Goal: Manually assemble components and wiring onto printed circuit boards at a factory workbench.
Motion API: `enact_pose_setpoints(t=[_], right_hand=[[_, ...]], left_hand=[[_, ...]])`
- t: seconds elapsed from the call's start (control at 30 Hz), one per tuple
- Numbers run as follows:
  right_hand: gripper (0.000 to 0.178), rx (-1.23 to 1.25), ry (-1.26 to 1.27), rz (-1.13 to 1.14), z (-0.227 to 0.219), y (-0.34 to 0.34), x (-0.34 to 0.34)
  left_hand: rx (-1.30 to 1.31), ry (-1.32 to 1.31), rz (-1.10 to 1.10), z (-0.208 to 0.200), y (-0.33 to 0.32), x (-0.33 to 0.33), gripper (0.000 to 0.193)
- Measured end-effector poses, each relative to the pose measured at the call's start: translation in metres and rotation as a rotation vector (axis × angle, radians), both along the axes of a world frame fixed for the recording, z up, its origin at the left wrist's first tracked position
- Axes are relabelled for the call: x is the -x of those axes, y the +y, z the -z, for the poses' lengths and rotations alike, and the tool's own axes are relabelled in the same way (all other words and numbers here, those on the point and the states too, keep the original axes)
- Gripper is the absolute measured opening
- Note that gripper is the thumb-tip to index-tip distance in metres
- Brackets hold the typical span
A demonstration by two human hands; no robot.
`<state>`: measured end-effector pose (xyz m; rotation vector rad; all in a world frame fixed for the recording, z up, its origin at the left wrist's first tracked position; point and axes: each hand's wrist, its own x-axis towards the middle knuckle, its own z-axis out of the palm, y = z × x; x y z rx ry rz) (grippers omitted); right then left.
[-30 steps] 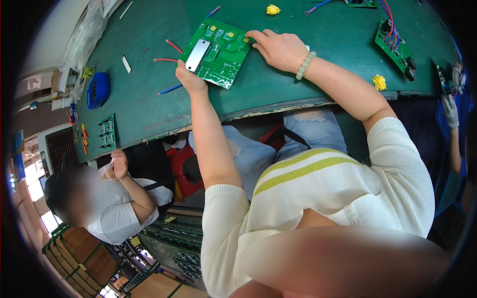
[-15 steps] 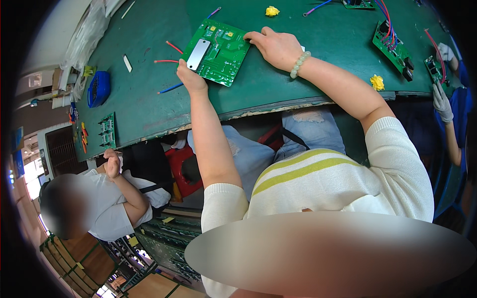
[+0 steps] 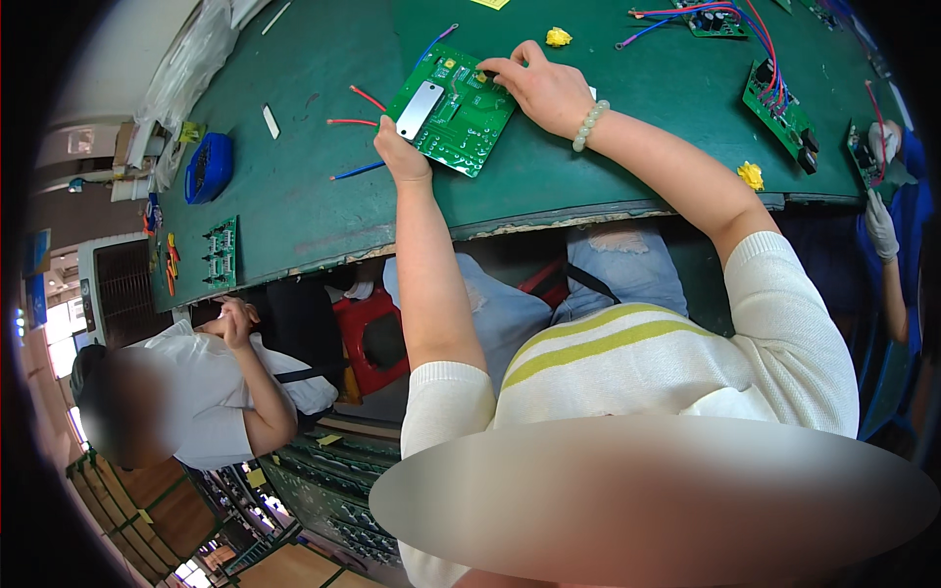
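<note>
A green circuit board (image 3: 466, 132) with a silver metal plate (image 3: 420, 111) lies tilted above the table. My left hand (image 3: 402, 155) is closed on its lower left edge, thumb on top beside the plate. Red wires (image 3: 369, 97) and a blue wire (image 3: 359, 171) stick out from under the board on the left. My right hand (image 3: 542, 90) is pinched over the board's upper right part, by a small yellow square. Something small and dark shows at its fingertips, too small to name.
Yellow crumpled pieces (image 3: 558, 37) lie on the green table (image 3: 304, 196). Another wired circuit board (image 3: 779, 116) is at the right, near a co-worker's gloved hand (image 3: 882, 223). A blue container (image 3: 208, 169) and a smaller board (image 3: 222, 252) are at the left, where another person (image 3: 221, 392) sits.
My right fingertips have moved from the board's upper right edge inward over its yellow square. My left hand keeps its hold. The whole view has shifted slightly.
</note>
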<state>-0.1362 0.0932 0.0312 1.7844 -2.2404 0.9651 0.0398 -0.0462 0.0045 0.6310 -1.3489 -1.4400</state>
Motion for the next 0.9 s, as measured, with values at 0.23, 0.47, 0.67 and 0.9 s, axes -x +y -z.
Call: enact_pose_setpoints(t=[0.23, 0.47, 0.67, 0.9], right_hand=[[0.024, -0.072, 0.012, -0.005, 0.002, -0.001, -0.001], [0.031, -0.131, -0.039, -0.016, -0.002, 0.002, 0.001], [0.029, -0.149, -0.080, 0.012, -0.004, 0.000, -0.005], [0.023, -0.124, -0.070, 0.048, 0.003, -0.003, -0.007]], left_hand=[[-0.002, 0.021, 0.004, -0.001, -0.001, 0.000, 0.048], [-0.011, 0.002, 0.008, 0.002, -0.002, -0.002, 0.047], [-0.065, 0.041, 0.040, 0.006, -0.005, -0.003, 0.047], [-0.036, 0.012, 0.031, 0.010, -0.005, -0.002, 0.047]])
